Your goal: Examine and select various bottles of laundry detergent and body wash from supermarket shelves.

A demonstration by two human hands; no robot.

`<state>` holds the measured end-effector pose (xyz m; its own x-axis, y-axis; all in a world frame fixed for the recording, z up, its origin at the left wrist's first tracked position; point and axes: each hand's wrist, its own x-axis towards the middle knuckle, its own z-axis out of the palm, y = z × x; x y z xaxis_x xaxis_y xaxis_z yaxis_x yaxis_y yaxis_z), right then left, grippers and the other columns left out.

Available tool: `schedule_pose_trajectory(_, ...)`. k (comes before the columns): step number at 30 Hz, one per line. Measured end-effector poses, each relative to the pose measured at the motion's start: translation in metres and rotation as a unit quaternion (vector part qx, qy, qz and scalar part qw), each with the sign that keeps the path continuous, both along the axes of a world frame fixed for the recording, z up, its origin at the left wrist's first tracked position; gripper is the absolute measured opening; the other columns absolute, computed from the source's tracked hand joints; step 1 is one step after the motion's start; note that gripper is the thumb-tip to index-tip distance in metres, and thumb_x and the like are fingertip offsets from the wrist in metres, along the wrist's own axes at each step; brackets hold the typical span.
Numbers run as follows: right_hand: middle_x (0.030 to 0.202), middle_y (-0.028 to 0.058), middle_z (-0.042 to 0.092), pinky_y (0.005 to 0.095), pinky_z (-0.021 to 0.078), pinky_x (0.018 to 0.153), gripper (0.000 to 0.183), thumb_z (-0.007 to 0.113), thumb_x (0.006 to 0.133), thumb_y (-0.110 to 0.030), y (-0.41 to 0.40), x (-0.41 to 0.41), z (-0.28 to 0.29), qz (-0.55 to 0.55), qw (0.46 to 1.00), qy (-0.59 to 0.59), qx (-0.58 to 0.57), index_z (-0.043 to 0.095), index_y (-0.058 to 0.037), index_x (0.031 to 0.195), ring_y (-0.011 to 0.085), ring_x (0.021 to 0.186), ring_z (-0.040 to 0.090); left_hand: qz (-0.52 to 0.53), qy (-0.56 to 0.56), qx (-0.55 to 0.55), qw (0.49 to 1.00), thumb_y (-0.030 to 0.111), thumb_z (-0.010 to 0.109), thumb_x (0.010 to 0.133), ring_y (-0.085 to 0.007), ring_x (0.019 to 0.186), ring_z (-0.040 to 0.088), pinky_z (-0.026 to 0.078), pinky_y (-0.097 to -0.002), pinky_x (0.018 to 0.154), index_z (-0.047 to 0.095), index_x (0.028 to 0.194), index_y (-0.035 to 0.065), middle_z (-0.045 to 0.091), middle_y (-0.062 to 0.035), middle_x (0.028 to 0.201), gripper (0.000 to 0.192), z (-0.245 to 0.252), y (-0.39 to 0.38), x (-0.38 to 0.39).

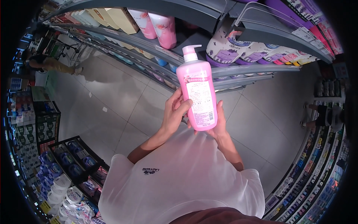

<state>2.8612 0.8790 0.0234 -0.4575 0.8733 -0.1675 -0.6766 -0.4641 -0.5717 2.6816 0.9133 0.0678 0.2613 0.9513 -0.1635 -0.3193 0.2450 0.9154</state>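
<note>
A pink plastic pump bottle is held in front of the white shirt, its pump head towards the shelf and its back label facing up. My left hand grips the bottle's left side, with the thumb over the label's edge. Along the lower right side and under the base, my right hand supports it, its fingers partly hidden behind the bottle. Just beyond, two pink-and-white bottles stand on the shelf, and white-and-purple bottles stand to their right.
Store shelving curves across the top. A person is near a shopping cart at upper left; another person is at far right. Display bins with tubs stand at lower left, stocked shelves at lower right.
</note>
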Motion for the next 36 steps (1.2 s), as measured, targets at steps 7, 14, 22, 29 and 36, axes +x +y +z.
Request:
schedule_pose_trajectory(7,0.120,0.0259,0.067,0.0404,0.0646,0.057,0.097,0.018,0.100,-0.079,-0.001,-0.001,0.001,-0.001,1.000,-0.001,0.004,0.043,0.0002,0.151,0.0364,0.087,0.075,-0.001,0.000,0.008,1.000,0.010,0.058,0.100,-0.0045,0.080,0.059,0.042,-0.0211,0.060,0.051,0.142,-0.0021,0.067,-0.0045,0.111,0.044,0.002,-0.001,-0.001)
schedule_pose_trajectory(14,0.121,0.0266,0.067,0.0397,0.0645,0.057,0.096,0.018,0.101,-0.078,0.000,-0.003,0.004,0.002,1.000,-0.007,0.012,0.043,-0.0005,0.152,0.0361,0.088,0.076,0.003,-0.005,0.011,1.000,0.009,0.056,0.100,-0.0045,0.080,0.060,0.042,-0.0215,0.060,0.052,0.140,-0.0022,0.067,-0.0048,0.110,0.041,0.006,-0.002,-0.001)
schedule_pose_trajectory(22,0.121,0.0262,0.067,0.0388,0.0645,0.057,0.095,0.017,0.101,-0.078,0.001,-0.004,0.005,0.005,1.000,-0.013,0.007,0.041,-0.0017,0.153,0.0358,0.088,0.076,-0.004,-0.024,-0.002,1.000,0.006,0.055,0.100,-0.0084,0.072,0.065,0.044,-0.0222,0.048,0.049,0.141,-0.0045,0.068,-0.0100,0.110,0.043,0.007,0.000,-0.002)
schedule_pose_trajectory(29,0.119,0.0265,0.068,0.0393,0.0645,0.056,0.095,0.017,0.101,-0.077,0.002,-0.004,0.007,-0.008,1.000,-0.016,-0.001,0.042,-0.0004,0.151,0.0364,0.085,0.076,-0.026,-0.040,-0.002,0.999,0.000,0.056,0.096,-0.0117,0.078,0.069,0.049,-0.0228,0.047,0.044,0.145,-0.0051,0.067,-0.0124,0.114,0.051,0.007,0.002,-0.003)
schedule_pose_trajectory(36,0.117,0.0266,0.068,0.0406,0.0641,0.052,0.096,0.020,0.101,-0.078,0.003,-0.003,0.005,-0.019,0.999,-0.023,-0.016,0.043,0.0014,0.150,0.0383,0.083,0.075,-0.032,-0.054,-0.003,0.998,-0.002,0.057,0.095,-0.0147,0.084,0.070,0.052,-0.0241,0.046,0.041,0.149,-0.0048,0.065,-0.0137,0.120,0.056,0.010,0.004,0.000)
